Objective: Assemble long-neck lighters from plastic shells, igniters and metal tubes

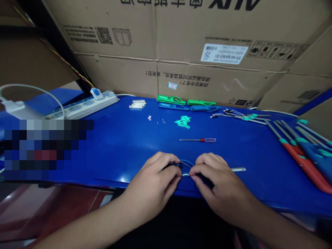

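At six o'clock edge of desk (pixel 116 148), we hold thin wires (pixel 185 175): left grip (pixel 158 176) pinching at nine o'clock, right grip (pixel 219 180) pinching at three. Wires look light, bendy, probably fragile; we judge soft fingertip hold best, without hard pulling.

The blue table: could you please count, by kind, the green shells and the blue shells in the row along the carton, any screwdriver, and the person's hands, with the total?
Green shells: 2
Blue shells: 2
Screwdriver: 1
Hands, left hand and right hand: 2
Total: 7
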`<move>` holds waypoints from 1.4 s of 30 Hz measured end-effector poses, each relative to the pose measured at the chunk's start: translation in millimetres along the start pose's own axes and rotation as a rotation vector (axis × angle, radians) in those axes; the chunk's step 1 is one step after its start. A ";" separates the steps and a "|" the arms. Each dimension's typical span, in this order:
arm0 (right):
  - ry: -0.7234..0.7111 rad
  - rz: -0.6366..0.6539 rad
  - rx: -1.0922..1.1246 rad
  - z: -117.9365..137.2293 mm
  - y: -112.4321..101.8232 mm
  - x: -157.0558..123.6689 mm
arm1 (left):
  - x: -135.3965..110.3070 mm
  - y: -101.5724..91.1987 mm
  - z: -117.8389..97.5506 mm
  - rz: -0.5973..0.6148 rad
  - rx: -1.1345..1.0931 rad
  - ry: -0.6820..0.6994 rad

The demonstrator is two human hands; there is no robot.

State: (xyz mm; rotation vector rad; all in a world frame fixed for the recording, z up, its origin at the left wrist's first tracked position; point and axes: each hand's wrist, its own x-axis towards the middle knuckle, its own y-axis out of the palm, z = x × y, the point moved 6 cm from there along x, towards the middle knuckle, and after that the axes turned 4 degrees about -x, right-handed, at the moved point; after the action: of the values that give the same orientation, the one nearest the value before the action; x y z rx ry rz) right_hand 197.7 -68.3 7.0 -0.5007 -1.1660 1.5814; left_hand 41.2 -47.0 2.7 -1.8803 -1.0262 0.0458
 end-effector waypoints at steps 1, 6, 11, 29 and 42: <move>0.006 -0.008 0.001 -0.4 -0.2 -0.3 | -0.1 -0.2 -0.3 -0.005 0.003 0.004; -0.033 -0.057 -0.058 2.6 -1.3 -2.0 | -0.2 -1.4 -2.1 0.011 0.010 0.019; -0.135 -0.083 -0.240 12.5 -2.0 -5.8 | -1.8 -6.0 -2.7 0.060 0.042 0.029; -0.232 -0.050 -0.326 13.9 -1.9 -5.7 | 0.0 -10.5 2.9 0.133 -0.046 0.000; -0.076 -0.002 -0.006 -17.4 -8.1 -6.8 | 0.7 -9.9 4.4 0.145 -0.070 -0.025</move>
State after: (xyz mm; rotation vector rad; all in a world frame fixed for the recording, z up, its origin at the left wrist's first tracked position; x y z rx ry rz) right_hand 218.0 -67.3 4.8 -0.4463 -1.2278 1.6077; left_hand 33.6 -41.5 8.1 -2.0197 -0.9173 0.1201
